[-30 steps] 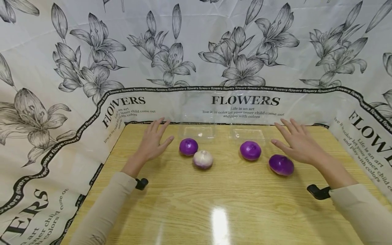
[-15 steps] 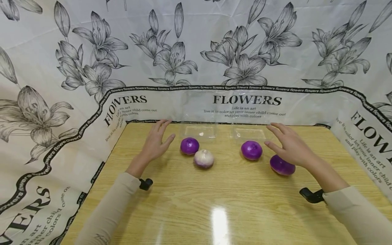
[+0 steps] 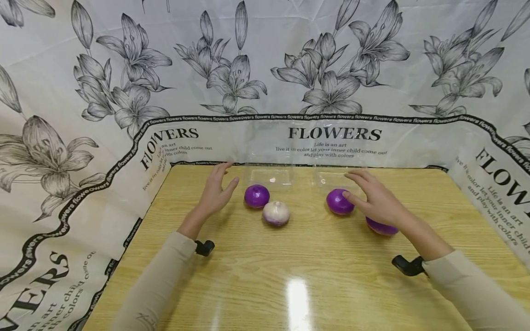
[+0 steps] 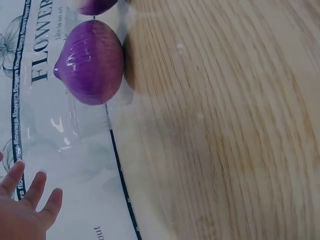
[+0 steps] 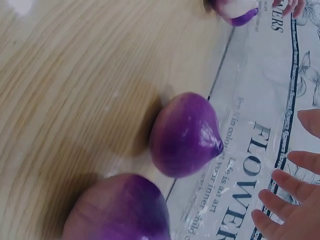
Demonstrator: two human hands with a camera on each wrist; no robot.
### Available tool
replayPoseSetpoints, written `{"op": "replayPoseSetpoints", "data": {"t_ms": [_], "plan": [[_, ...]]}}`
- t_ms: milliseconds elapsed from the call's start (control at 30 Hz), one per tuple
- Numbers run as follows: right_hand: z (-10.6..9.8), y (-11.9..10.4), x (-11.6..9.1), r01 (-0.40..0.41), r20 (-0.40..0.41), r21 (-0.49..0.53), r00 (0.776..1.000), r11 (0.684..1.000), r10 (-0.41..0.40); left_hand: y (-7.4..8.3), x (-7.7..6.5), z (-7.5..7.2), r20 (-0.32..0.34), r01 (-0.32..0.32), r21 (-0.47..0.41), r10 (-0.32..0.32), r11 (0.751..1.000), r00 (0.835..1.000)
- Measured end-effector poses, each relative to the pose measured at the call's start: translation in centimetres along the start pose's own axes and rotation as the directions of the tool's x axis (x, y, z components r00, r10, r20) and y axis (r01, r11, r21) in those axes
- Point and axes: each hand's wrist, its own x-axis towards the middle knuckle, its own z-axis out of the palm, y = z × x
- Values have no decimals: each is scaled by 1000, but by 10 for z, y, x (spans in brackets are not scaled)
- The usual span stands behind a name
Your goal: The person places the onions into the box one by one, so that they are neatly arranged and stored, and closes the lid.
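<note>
My left hand (image 3: 214, 191) hovers left of a purple turnip (image 3: 256, 196), fingers extended and thumb spread, holding nothing. Just in front of that turnip lies a mostly white turnip (image 3: 276, 213), its lower part purple. On the right, my right hand (image 3: 377, 197) is above the table, fingers extended. Its thumb overlaps the edge of a second purple turnip (image 3: 338, 202) in the head view; the right wrist view shows the fingers (image 5: 275, 202) apart from that turnip (image 5: 185, 135). A third purple turnip (image 3: 382, 227) is partly hidden beneath the right hand.
Two clear plastic boxes (image 3: 271, 178) with raised lids stand along the table's back edge; the right box (image 3: 327, 179) is partly covered by the right hand. Flower-printed cloth (image 3: 232, 138) encloses the back and sides. The wooden table (image 3: 248, 276) reflects a bright light.
My right hand has moved left, from beyond the rightmost turnip to beside the neighbouring purple one. My left hand has shifted slightly right. The turnips have stayed in place.
</note>
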Motion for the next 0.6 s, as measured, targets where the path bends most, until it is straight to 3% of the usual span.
{"op": "replayPoseSetpoints", "data": {"t_ms": [167, 333, 433, 600], "plan": [[8, -11, 6, -11, 28, 33, 1000, 999, 10, -2, 4, 5, -23, 57, -96, -59, 994, 998], [21, -22, 12, -10, 56, 77, 998, 997, 6, -3, 8, 10, -36, 179, -215, -191, 960, 981], [29, -27, 16, -10, 68, 105, 998, 994, 3, -4, 11, 13, -22, 273, -279, -290, 921, 957], [43, -35, 22, -11, 97, 125, 995, 992, -1, -7, 15, 16, 14, 413, -364, -439, 835, 899]]}}
